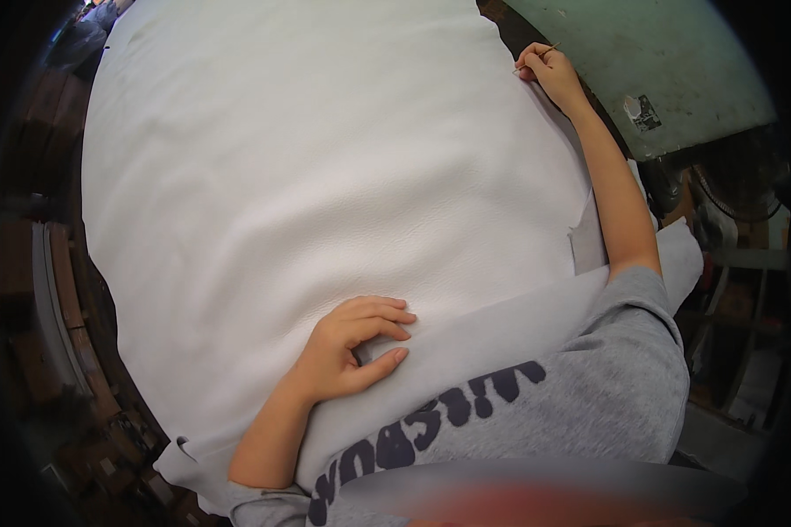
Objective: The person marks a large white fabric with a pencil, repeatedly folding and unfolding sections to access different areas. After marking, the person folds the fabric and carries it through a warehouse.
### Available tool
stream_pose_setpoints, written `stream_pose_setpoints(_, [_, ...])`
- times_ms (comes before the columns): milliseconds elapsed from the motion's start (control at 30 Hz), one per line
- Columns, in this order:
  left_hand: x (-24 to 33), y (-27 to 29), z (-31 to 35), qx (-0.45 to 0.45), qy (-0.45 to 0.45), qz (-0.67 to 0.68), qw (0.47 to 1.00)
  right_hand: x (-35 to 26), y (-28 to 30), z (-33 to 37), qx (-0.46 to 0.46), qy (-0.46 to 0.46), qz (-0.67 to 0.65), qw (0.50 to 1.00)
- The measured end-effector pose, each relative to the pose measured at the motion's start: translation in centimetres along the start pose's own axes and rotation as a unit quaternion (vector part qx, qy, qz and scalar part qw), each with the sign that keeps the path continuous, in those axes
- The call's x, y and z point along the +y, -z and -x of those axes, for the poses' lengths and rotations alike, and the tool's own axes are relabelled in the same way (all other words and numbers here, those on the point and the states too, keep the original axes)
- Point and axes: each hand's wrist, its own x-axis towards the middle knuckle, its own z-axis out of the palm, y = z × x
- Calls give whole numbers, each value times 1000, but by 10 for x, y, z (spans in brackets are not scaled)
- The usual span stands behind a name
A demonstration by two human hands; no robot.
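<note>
A large sheet of white leather [325,149] with a grained surface spreads out before me, with soft ripples across its middle. Its near edge is turned back along my body, showing a matte greyish underside [501,312]. My left hand [360,342] rests on the leather by that fold, fingers spread and holding nothing. At the far right edge of the sheet, my right hand [545,75] pinches a thin pen-like stick [549,50], its tip down by the leather's border. The stick's exact kind is too small to make out.
To the right of my right arm stands a pale green worn panel [668,70] with a torn sticker [642,113]. Shelving [743,325] lies beyond at the right. Boards and boxes [70,307] crowd the dark left side, with a plastic bag [77,44] at the far left.
</note>
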Motion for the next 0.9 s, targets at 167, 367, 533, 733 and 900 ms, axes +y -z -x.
stream_pose_setpoints(167, [1, 1, -1, -12, 0, -6, 1000, -4, -3, 1, -25, 35, 3, 999])
stream_pose_setpoints(367, [2, 1, -1, -6, 5, 2, 1000, -18, 10, 19, -46, -6, -68, 997])
stream_pose_setpoints(533, [1, 0, -1, -14, 4, -2, 1000, -16, 19, 32, -168, 43, -5, 985])
stream_pose_setpoints(733, [2, 1, -1, -11, 8, 1, 1000, -15, 18, 25, -63, 36, 51, 996])
stream_pose_setpoints(900, [1, 0, -1, -5, -1, 4, 1000, -20, -3, 26, -82, 36, -50, 995])
